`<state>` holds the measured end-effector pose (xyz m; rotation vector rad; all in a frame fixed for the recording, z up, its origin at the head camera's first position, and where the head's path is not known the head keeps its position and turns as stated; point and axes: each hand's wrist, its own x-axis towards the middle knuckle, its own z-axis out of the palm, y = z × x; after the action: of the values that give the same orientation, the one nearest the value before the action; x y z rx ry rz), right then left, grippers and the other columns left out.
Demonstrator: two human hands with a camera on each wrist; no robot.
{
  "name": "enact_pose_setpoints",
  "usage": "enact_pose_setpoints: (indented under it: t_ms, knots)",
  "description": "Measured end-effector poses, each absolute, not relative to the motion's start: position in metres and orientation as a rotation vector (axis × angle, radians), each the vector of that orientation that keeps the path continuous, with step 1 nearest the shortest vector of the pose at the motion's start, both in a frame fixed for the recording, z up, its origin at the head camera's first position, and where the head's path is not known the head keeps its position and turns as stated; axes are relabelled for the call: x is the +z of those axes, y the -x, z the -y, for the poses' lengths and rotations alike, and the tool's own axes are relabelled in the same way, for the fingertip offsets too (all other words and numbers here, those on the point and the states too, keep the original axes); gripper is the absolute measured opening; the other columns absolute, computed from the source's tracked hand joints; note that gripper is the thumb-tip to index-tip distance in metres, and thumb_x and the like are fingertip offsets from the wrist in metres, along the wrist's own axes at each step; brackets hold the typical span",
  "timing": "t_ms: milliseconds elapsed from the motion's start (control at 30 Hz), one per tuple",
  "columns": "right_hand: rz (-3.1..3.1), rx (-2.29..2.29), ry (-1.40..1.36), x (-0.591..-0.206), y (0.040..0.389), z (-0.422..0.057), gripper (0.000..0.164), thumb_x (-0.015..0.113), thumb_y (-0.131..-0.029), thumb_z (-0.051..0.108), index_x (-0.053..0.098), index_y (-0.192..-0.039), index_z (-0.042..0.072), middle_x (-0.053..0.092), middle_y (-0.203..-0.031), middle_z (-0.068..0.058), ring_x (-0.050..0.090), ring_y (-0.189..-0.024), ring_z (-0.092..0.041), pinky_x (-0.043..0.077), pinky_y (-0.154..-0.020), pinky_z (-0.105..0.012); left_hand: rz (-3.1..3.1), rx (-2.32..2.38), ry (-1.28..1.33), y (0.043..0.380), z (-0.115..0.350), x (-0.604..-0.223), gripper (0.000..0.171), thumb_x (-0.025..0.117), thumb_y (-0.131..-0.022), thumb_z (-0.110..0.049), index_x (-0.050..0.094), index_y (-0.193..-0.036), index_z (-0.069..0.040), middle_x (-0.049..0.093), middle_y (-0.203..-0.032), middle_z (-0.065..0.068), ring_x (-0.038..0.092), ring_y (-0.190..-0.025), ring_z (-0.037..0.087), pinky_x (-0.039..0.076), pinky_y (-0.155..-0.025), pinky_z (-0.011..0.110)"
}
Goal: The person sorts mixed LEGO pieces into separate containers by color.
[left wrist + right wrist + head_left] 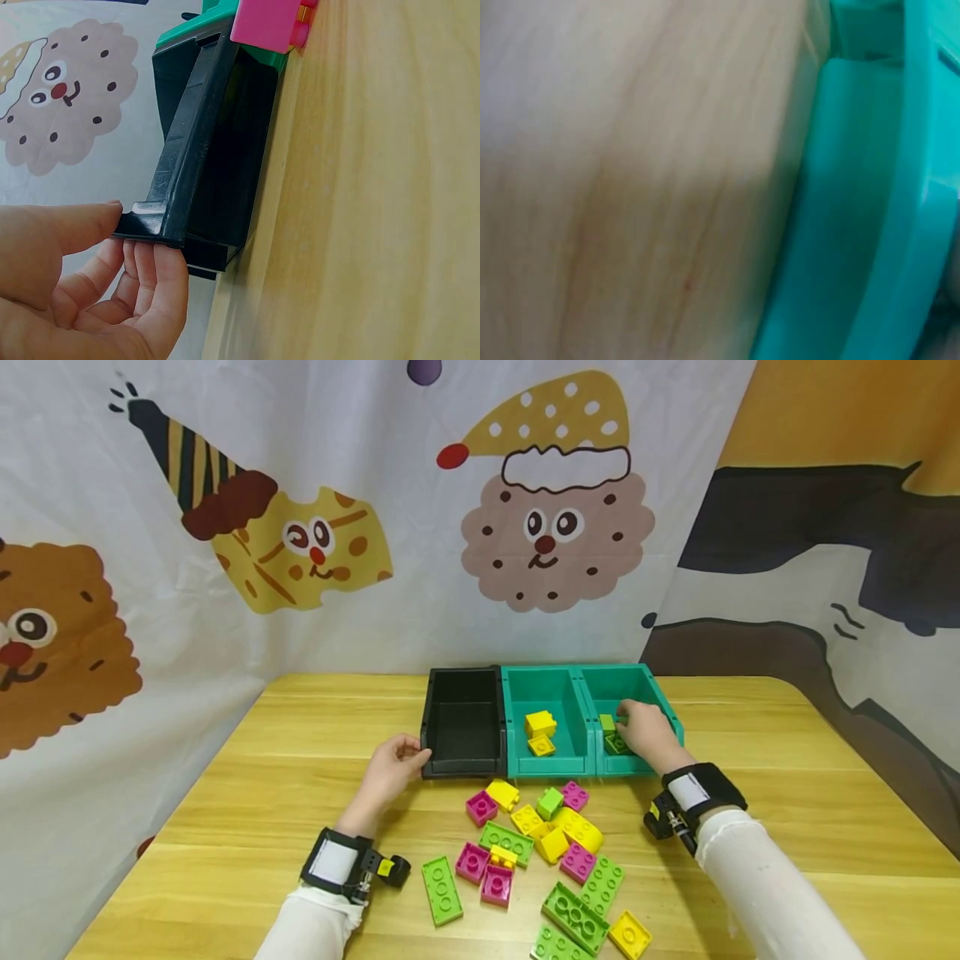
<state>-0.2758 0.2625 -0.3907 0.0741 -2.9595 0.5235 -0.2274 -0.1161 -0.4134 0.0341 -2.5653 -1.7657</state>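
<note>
In the head view my left hand (392, 768) is at the front left corner of the black bin (463, 767). The left wrist view shows the thumb on top of the bin's rim (196, 135) and the fingers curled beneath, pinching it. My right hand (651, 733) reaches down into the right teal bin (633, 767), beside green toy bricks (607, 723). Its fingertips are partly hidden, and I cannot tell whether they hold a brick. The right wrist view catches mostly the teal bin's outer wall (847, 187). Yellow bricks (540, 724) lie in the middle teal bin (551, 767).
Loose bricks are scattered in front of the bins: green (442, 891), pink (497, 885) and yellow (630, 935), some overlapping. The three bins stand side by side near the back of the wooden table (247, 827). A printed curtain (420, 635) hangs behind.
</note>
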Motion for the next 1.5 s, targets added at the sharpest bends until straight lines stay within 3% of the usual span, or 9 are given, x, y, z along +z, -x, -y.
enact_pose_setpoints:
  t_ms: [133, 333, 1000, 1500]
  knots:
    - [2.917, 0.543, -0.125, -0.385, 0.272, -0.264, 0.024, 0.059, -0.089, 0.002, 0.058, -0.110, -0.009, 0.062, -0.106, -0.028, 0.059, -0.077, -0.032, 0.051, -0.067, -0.042, 2.562, -1.775, -0.039, 0.228, 0.116, -0.414, 0.014, 0.063, -0.090, -0.008, 0.057, -0.096, 0.002, 0.055, -0.083, 0.008, 0.051, -0.070, 0.013, 0.055, -0.069, 0.030]
    - [2.858, 0.651, -0.178, -0.370, 0.265, -0.266, 0.031, 0.058, -0.090, 0.008, 0.057, -0.115, -0.009, 0.058, -0.116, -0.032, 0.054, -0.105, -0.046, 0.048, -0.085, -0.056, 2.557, -1.784, -0.037, 0.229, 0.117, -0.413, 0.015, 0.063, -0.090, -0.009, 0.057, -0.097, 0.002, 0.056, -0.084, 0.008, 0.052, -0.071, 0.013, 0.055, -0.069, 0.029]
    - [2.592, 0.921, -0.316, -0.361, 0.204, -0.246, 0.018, 0.062, -0.089, 0.005, 0.064, -0.104, -0.004, 0.064, -0.103, -0.022, 0.061, -0.095, -0.036, 0.053, -0.082, -0.052, 2.568, -1.773, -0.031, 0.228, 0.116, -0.412, 0.015, 0.062, -0.090, -0.009, 0.057, -0.098, 0.002, 0.056, -0.086, 0.009, 0.053, -0.072, 0.013, 0.056, -0.071, 0.030]
    - [2.590, 0.960, -0.352, -0.363, 0.177, -0.245, 0.013, 0.065, -0.086, 0.003, 0.066, -0.098, -0.002, 0.066, -0.097, -0.015, 0.062, -0.091, -0.032, 0.053, -0.082, -0.050, 2.566, -1.781, -0.030, 0.227, 0.116, -0.412, 0.015, 0.062, -0.090, -0.008, 0.057, -0.098, 0.002, 0.056, -0.085, 0.009, 0.052, -0.072, 0.014, 0.055, -0.071, 0.031]
